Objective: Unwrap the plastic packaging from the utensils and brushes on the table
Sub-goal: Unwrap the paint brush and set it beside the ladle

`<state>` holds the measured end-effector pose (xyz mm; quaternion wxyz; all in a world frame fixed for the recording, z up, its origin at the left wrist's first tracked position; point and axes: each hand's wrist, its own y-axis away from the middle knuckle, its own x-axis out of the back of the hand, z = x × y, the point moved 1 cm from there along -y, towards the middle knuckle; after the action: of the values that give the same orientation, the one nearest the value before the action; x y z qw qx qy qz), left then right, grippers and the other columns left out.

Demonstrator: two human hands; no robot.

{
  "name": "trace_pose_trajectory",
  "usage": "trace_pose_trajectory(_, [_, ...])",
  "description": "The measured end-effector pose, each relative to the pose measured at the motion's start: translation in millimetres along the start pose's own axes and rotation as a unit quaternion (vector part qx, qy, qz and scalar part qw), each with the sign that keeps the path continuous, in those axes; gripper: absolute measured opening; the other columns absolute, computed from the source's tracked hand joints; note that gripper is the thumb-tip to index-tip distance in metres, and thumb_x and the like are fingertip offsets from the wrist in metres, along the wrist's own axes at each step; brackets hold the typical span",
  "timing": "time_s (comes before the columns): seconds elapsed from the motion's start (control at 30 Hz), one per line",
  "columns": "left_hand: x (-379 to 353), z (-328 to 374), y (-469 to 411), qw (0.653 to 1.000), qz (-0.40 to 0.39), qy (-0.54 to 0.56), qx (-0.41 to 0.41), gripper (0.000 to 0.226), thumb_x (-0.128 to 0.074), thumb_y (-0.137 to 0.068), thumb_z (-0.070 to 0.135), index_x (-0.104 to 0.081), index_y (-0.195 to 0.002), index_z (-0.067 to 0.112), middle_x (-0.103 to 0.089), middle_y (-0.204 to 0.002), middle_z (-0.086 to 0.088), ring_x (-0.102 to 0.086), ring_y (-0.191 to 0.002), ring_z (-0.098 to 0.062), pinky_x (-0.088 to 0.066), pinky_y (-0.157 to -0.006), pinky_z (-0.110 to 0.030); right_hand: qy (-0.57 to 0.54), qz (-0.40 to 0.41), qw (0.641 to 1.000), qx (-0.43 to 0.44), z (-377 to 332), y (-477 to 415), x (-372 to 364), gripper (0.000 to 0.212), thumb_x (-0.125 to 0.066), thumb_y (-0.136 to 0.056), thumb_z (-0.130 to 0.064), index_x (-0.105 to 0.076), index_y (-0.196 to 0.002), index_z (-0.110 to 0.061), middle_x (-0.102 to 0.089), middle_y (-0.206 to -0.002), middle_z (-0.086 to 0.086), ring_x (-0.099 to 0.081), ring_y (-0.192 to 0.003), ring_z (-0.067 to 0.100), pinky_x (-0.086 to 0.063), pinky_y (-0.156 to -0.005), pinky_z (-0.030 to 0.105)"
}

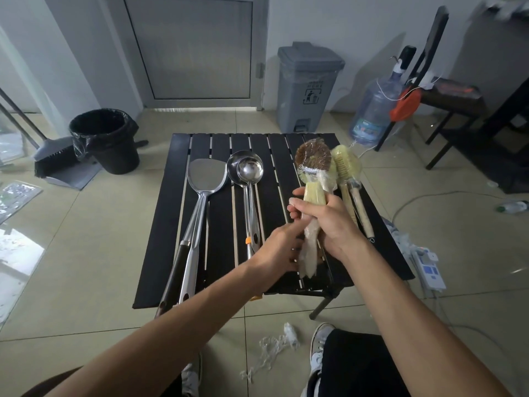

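Observation:
My right hand grips the wooden handle of a brown round-headed brush still covered in clear plastic, held upright over the black slatted table. My left hand pinches the loose plastic wrap hanging from the handle's lower end. A yellow bristle brush in plastic lies on the table's right side, behind the held brush. A steel spatula and two nested ladles lie bare on the table's left and middle.
Crumpled plastic scraps lie on the tiled floor by my shoes. A black bin and dustpan stand at far left, a grey pedal bin behind the table, a water jug, chair and power strip at right.

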<state>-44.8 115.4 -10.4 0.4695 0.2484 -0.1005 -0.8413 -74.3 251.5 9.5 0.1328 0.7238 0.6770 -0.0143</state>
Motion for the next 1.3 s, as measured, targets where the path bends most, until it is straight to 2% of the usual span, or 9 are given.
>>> trace_pose_trajectory(0.17, [1,-1,6,0.982,0.021,-0.183,-0.045,0.042,-0.038,-0.112,0.042,-0.063,-0.111,0.008,-0.059,-0.089,-0.004,-0.058,-0.074,-0.011,-0.055,-0.067,-0.025,-0.105,0.016,0.994,-0.032,-1,-7,4,0.013,-0.072,-0.090,-0.004,-0.070,-0.103,-0.009,-0.074,-0.083,0.005,-0.069,-0.076,0.017,-0.056,-0.071,0.030])
trace_pose_trajectory(0.33, [10,0,11,0.978,0.004,-0.205,-0.021,0.038,-0.043,-0.112,0.034,-0.062,-0.118,0.002,-0.063,-0.092,-0.006,-0.063,-0.075,-0.011,-0.053,-0.064,-0.023,-0.129,0.061,0.990,-0.012,-12,-24,29,0.015,-0.062,-0.097,-0.005,-0.076,-0.105,-0.005,-0.075,-0.090,0.004,-0.076,-0.086,0.018,-0.060,-0.074,0.030])
trace_pose_trajectory(0.53, [21,4,12,0.983,0.025,-0.175,-0.053,0.033,-0.048,-0.111,0.028,-0.062,-0.118,-0.001,-0.065,-0.087,-0.007,-0.065,-0.071,-0.014,-0.056,-0.065,-0.027,-0.188,0.187,0.962,-0.063,-9,-37,41,0.026,-0.040,-0.093,0.003,-0.058,-0.076,-0.005,-0.052,-0.064,0.004,-0.054,-0.054,0.015,-0.048,-0.054,0.026])
trace_pose_trajectory(0.63, [25,8,12,0.984,0.017,-0.156,-0.078,0.031,-0.053,-0.109,0.025,-0.059,-0.119,-0.004,-0.065,-0.086,-0.010,-0.064,-0.074,-0.021,-0.056,-0.067,-0.032,-0.206,0.148,0.960,-0.120,-3,-33,35,0.027,-0.032,-0.086,-0.004,-0.042,-0.064,-0.013,-0.043,-0.056,0.004,-0.045,-0.045,0.016,-0.036,-0.043,0.023])
trace_pose_trajectory(0.77, [29,10,12,0.982,0.019,-0.158,-0.104,0.022,-0.056,-0.108,0.022,-0.060,-0.115,0.002,-0.065,-0.088,-0.011,-0.065,-0.074,-0.020,-0.057,-0.067,-0.031,-0.140,0.087,0.978,-0.129,-3,-27,26,0.023,-0.035,-0.089,-0.006,-0.048,-0.070,-0.012,-0.035,-0.051,-0.004,-0.026,-0.036,0.007,-0.019,-0.033,0.020])
trace_pose_trajectory(0.93, [35,8,10,0.965,0.052,-0.221,-0.128,0.016,-0.056,-0.108,0.024,-0.063,-0.112,0.010,-0.066,-0.084,-0.004,-0.063,-0.067,-0.010,-0.054,-0.062,-0.024,0.149,0.026,0.988,0.025,-9,-20,15,0.042,-0.053,-0.103,-0.048,-0.062,-0.085,-0.011,-0.036,-0.047,-0.013,-0.027,-0.039,0.005,-0.023,-0.037,0.019])
trace_pose_trajectory(1.03, [40,10,8,0.951,0.078,-0.267,-0.134,0.014,-0.060,-0.103,0.028,-0.064,-0.098,0.015,-0.062,-0.075,0.000,-0.057,-0.061,-0.008,-0.048,-0.058,-0.028,0.207,0.015,0.972,0.108,-13,-18,13,0.037,-0.059,-0.104,-0.040,-0.072,-0.094,-0.006,-0.049,-0.047,-0.016,-0.041,-0.039,0.001,-0.033,-0.041,0.013])
trace_pose_trajectory(1.2, [46,17,8,0.948,0.108,-0.276,-0.119,0.047,-0.060,-0.092,0.066,-0.067,-0.100,0.021,-0.059,-0.060,0.004,-0.055,-0.052,-0.009,-0.046,-0.054,-0.028,0.195,-0.030,0.975,0.105,-15,-17,18,0.034,-0.058,-0.105,-0.031,-0.078,-0.086,-0.011,-0.039,-0.050,-0.005,-0.032,-0.043,0.008,-0.029,-0.043,0.018])
trace_pose_trajectory(1.3, [46,22,11,0.950,0.067,-0.266,-0.152,0.044,-0.056,-0.099,0.064,-0.064,-0.110,0.022,-0.067,-0.063,-0.001,-0.063,-0.050,-0.014,-0.052,-0.051,-0.027,0.133,-0.088,0.985,0.070,-16,-14,13,0.034,-0.059,-0.103,-0.034,-0.079,-0.085,-0.014,-0.031,-0.054,0.001,-0.025,-0.045,0.011,-0.026,-0.043,0.021])
